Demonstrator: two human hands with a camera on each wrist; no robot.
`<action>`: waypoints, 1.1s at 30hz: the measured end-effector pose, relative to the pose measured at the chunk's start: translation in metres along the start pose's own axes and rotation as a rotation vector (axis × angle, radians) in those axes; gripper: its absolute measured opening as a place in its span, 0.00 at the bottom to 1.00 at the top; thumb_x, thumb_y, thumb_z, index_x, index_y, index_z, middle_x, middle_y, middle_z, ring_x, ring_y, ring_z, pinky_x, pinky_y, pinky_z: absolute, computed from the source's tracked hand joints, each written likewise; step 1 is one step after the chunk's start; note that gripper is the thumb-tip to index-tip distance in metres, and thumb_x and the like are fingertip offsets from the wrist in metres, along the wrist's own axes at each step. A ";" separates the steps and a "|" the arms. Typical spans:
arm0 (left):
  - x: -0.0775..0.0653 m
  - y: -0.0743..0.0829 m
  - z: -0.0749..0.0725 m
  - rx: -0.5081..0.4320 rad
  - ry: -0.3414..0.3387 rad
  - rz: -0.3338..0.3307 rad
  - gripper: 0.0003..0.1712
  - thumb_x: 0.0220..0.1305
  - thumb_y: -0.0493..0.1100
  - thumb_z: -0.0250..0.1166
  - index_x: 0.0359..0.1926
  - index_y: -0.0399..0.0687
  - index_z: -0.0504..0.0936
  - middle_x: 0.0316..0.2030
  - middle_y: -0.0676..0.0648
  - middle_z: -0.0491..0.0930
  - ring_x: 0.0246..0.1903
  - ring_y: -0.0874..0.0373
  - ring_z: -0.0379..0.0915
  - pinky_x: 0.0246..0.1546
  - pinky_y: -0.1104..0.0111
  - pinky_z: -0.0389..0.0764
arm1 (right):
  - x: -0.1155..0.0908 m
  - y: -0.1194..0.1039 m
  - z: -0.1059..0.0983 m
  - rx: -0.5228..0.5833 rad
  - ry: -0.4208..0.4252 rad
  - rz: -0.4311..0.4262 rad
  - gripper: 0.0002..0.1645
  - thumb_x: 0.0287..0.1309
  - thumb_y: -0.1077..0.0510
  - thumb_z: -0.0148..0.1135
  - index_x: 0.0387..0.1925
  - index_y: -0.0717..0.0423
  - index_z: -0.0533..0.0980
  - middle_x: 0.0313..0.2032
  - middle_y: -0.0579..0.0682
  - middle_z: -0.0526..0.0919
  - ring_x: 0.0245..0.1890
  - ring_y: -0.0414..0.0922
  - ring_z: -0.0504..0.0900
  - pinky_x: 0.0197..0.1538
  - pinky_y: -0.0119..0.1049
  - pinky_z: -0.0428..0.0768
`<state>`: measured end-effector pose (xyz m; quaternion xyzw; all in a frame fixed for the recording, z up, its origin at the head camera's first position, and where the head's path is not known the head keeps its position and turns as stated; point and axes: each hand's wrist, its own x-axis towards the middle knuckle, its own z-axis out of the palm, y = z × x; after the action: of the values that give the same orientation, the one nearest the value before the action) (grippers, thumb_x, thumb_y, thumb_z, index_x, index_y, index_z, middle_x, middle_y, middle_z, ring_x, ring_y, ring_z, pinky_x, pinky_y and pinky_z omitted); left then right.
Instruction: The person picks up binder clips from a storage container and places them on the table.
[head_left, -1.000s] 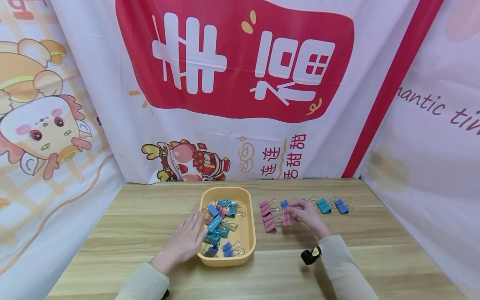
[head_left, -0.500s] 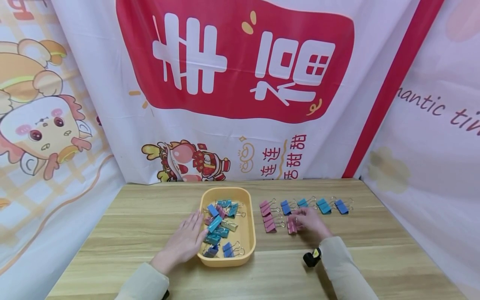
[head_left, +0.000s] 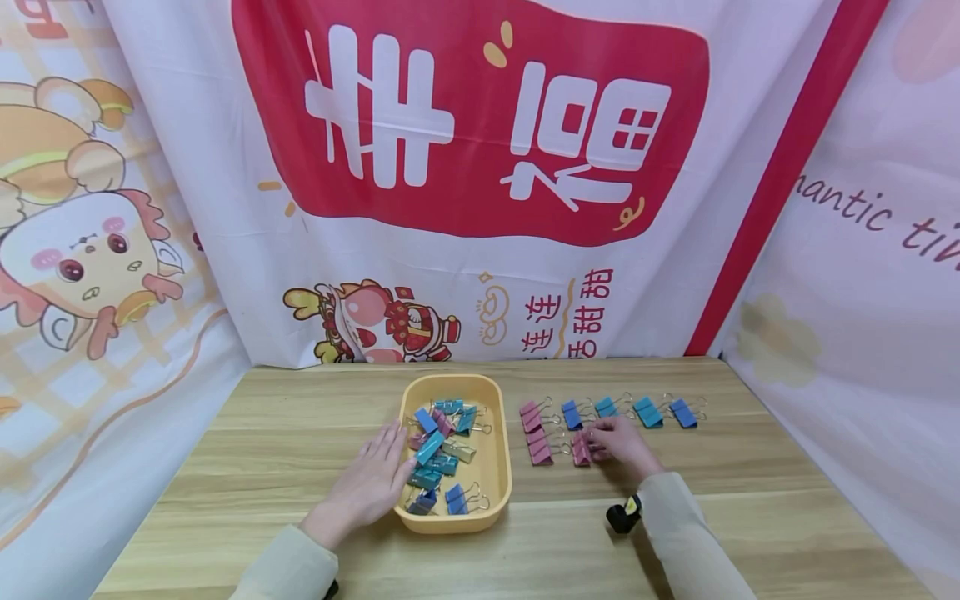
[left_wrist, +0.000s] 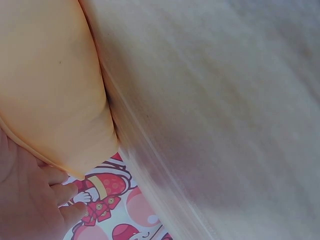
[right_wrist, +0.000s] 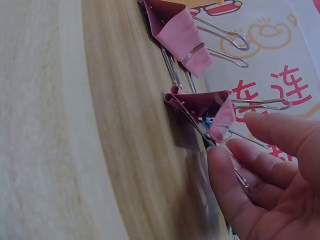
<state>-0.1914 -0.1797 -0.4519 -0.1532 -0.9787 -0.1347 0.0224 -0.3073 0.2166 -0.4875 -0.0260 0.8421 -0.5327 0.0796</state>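
Right wrist: wedge-shaped, wire-handled clip [right_wrist: 223, 119]

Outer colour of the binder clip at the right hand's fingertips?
Pink. That binder clip shows best in the right wrist view.

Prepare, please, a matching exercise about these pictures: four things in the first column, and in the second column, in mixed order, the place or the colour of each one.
Column one
1. Left hand
2. Rightmost clip of the back row
3. Box
4. Right hand

Column two
A. Light orange
B. With its fingers at a pink clip in the front row
C. At the left side of the box
D. Blue

Right pairs: 1-C, 2-D, 3-A, 4-B
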 end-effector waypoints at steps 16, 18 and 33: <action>0.001 -0.001 0.001 -0.008 -0.003 -0.005 0.34 0.73 0.53 0.38 0.68 0.32 0.50 0.69 0.35 0.44 0.67 0.42 0.39 0.64 0.51 0.47 | -0.002 0.001 -0.005 -0.019 0.052 0.010 0.12 0.58 0.69 0.55 0.42 0.75 0.76 0.34 0.59 0.81 0.30 0.48 0.81 0.32 0.39 0.82; 0.001 0.000 0.000 -0.007 -0.003 -0.005 0.34 0.73 0.53 0.38 0.68 0.32 0.50 0.69 0.35 0.44 0.67 0.42 0.39 0.64 0.51 0.48 | -0.002 0.001 -0.006 -0.033 0.062 0.018 0.12 0.57 0.68 0.55 0.42 0.73 0.76 0.35 0.59 0.81 0.31 0.48 0.81 0.32 0.39 0.82; 0.001 -0.001 0.001 0.001 0.005 0.003 0.34 0.73 0.53 0.38 0.68 0.32 0.50 0.68 0.35 0.43 0.67 0.42 0.38 0.64 0.51 0.47 | -0.010 -0.003 -0.019 0.041 0.075 0.051 0.17 0.60 0.63 0.54 0.48 0.70 0.73 0.41 0.63 0.78 0.34 0.50 0.78 0.36 0.39 0.80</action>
<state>-0.1931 -0.1799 -0.4533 -0.1545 -0.9785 -0.1346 0.0251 -0.3008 0.2334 -0.4763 0.0170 0.8339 -0.5482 0.0619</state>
